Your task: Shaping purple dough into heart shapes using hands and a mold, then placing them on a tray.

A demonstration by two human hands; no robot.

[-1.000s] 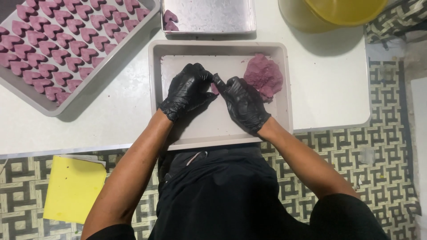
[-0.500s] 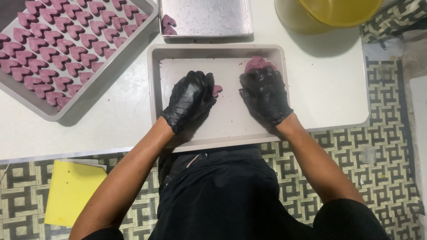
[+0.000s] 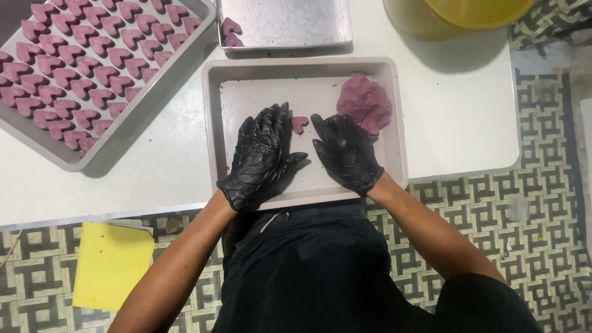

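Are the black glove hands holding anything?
No. The left hand and right hand lie flat in the shallow beige tray, with the small purple heart-shaped dough piece loose between their fingertips.

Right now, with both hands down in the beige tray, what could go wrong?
1. The small heart-shaped piece lies between the left hand and right hand; a careless press could squash it.
2. The purple dough lump sits right by the right hand's fingers and could stick to the glove.
3. The beige tray reaches the table edge; leaning on it might tip it.
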